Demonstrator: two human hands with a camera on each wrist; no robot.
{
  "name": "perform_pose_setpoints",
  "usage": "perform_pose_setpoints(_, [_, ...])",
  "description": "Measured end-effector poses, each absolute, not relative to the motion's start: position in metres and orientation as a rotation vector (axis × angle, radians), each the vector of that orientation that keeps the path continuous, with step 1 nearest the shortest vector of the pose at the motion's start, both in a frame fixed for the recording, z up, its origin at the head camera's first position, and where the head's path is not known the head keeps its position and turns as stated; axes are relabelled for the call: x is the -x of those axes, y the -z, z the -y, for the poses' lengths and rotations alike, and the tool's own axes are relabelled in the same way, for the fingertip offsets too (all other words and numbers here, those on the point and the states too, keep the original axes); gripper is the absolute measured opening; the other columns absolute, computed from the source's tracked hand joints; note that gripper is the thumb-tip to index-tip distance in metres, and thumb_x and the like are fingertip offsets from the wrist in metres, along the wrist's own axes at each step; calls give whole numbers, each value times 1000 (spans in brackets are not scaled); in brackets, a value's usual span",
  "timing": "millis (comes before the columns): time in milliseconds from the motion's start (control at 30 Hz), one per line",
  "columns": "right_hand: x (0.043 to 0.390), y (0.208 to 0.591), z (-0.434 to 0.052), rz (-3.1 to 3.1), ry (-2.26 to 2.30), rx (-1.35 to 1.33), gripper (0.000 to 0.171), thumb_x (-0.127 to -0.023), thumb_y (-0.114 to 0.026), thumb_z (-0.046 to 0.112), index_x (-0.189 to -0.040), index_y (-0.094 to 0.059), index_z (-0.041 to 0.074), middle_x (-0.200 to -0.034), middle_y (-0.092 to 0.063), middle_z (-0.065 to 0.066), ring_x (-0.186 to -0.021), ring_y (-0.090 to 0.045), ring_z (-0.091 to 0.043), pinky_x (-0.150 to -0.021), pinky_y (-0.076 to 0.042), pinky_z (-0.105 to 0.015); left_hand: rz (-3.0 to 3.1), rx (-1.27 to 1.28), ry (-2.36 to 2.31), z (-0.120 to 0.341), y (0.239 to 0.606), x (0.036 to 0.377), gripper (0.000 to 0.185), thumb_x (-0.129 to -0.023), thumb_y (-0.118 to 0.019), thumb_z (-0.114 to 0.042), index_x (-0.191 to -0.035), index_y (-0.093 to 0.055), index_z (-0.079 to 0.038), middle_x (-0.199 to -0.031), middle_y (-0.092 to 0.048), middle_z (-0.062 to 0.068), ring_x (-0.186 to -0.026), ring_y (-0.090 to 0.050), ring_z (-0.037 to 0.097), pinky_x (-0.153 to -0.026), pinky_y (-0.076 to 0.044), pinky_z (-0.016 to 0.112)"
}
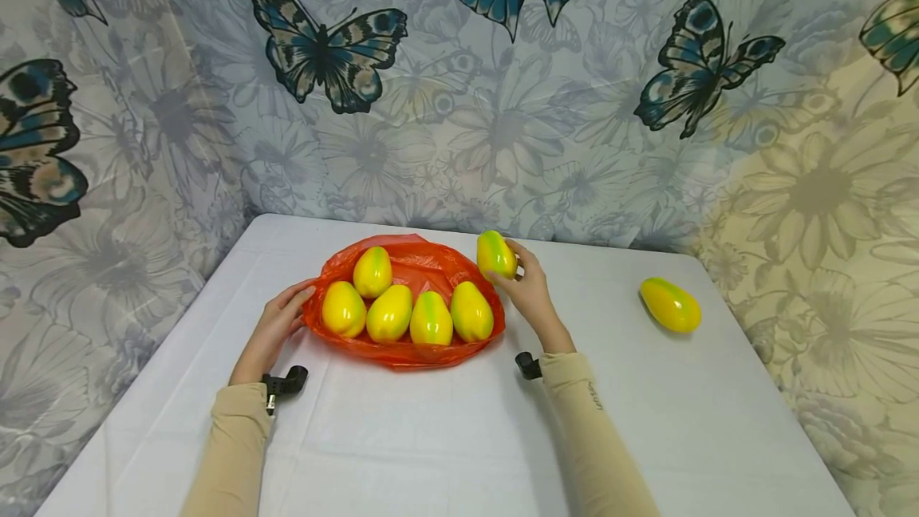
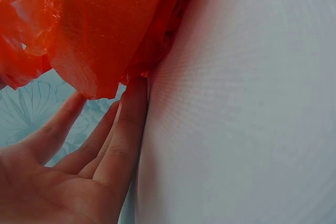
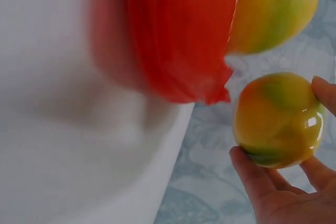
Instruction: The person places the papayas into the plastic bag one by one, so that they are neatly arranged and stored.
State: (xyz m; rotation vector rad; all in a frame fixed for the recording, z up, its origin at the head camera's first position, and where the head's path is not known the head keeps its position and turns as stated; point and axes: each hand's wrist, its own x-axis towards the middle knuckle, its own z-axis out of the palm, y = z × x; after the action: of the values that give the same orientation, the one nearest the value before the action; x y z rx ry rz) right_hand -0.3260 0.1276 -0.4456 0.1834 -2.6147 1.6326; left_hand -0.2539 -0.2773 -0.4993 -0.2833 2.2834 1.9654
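A red plastic bag (image 1: 420, 356) lies spread wide on the table with several glossy yellow mango-like fruits (image 1: 390, 313) inside. My left hand (image 1: 278, 317) is at the bag's left edge. In the left wrist view its long fingers (image 2: 126, 140) reach out fairly straight, tips against the red plastic. My right hand (image 1: 527, 287) grips another yellow-green fruit (image 1: 496, 254) above the bag's right rim. Seen from the right wrist, this fruit (image 3: 279, 120) sits between thumb and fingers, beside the bag's side (image 3: 184, 40).
One more yellow fruit (image 1: 671, 305) lies alone on the right side of the white-covered table (image 1: 402, 437). A wall covering (image 1: 502, 126) with butterflies and flowers stands behind the table. Both wrists carry small black devices (image 1: 287, 381).
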Motion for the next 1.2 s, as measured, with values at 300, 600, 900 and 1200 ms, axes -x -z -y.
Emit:
perform_pose_setpoints(300, [325,443,-103,2617,-1667,-259,69,-90,-71,21,-149,-37,14,-152,-34,-14,-136,-38,-34,-112,-38,-51,-2250,306,-1978,277,493,250,67,-101,-44,-50,-154,-30,-13,-159,-29,12,-112,-49,1,-83,-46,7])
perform_pose_setpoints(600, [326,444,-81,2638,-1685,-306,69,-90,-72,24,-149,-38,16,-154,-33,-10,-137,-37,-32,-113,-38,-47,-2265,289,-1976,278,496,252,65,-101,-43,-50,-154,-29,-15,-160,-28,11,-137,-39,24,-82,-45,7])
perform_pose_setpoints(900, [327,442,-61,2671,-1656,-328,69,-89,-72,26,-149,-38,18,-153,-35,-10,-133,-40,-32,-111,-39,-49,-2292,274,-1959,278,498,252,71,-98,-44,-56,-154,-30,-15,-158,-30,11,-135,-41,23,-84,-46,8])
perform_pose_setpoints(1200, [323,442,-42,2672,-1749,-341,70,-88,-73,27,-149,-38,18,-150,-39,-7,-128,-46,-28,-109,-42,-46,-2240,288,-1983,272,483,246,67,-101,-45,-49,-154,-28,-11,-160,-26,13,-143,-32,32,-80,-44,5])
